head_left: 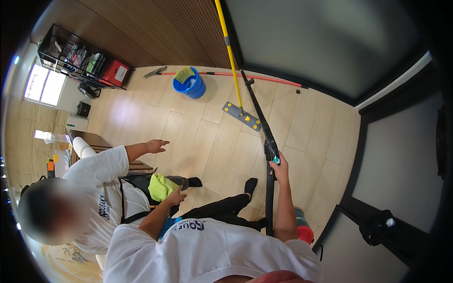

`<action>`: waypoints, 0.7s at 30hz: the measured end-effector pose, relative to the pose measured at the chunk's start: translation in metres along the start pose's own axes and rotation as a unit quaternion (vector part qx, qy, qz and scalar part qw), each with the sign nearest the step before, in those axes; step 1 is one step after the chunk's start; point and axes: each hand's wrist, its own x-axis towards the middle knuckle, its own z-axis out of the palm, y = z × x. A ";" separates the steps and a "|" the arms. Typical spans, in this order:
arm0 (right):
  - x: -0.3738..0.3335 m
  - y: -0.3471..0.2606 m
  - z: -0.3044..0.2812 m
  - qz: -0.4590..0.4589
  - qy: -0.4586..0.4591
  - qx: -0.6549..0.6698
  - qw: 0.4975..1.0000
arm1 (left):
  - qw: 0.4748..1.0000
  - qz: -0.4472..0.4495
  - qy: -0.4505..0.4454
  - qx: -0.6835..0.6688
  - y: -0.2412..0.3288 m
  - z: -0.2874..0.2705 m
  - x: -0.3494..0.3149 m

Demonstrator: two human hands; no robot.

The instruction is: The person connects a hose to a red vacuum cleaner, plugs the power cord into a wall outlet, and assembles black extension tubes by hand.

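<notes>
My right hand (280, 170) is wrapped around the handle of a black vacuum wand (262, 123). The tube slants up and left toward the wall, and a thick black hose (270, 203) runs back past my right side. A small teal and white item shows at my right fingers. My left hand (176, 196) hangs by my left side with fingers partly extended, holding nothing visible. Just beyond it is a lime-green cloth (162, 187) at the waist of a co-worker. That person's arm (146, 148) reaches out over the floor with the hand open.
A yellow-handled flat mop (241, 116) leans by the frosted glass panel. A blue bucket (189, 86) with a green cloth stands near a red pole (255, 76) on the floor. Black shelving (71, 59) lines the far left. A red and teal container (304, 233) is by my right side.
</notes>
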 end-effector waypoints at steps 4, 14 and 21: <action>0.004 0.000 0.004 0.001 -0.002 -0.003 1.000 | 1.000 0.007 -0.009 0.008 0.012 -0.001 0.003; 0.016 0.004 -0.009 -0.007 -0.028 0.021 0.999 | 0.999 0.007 0.000 0.033 0.011 0.004 0.003; 0.007 -0.001 -0.012 -0.021 0.064 0.032 0.997 | 0.999 0.045 0.017 0.018 0.019 0.017 0.001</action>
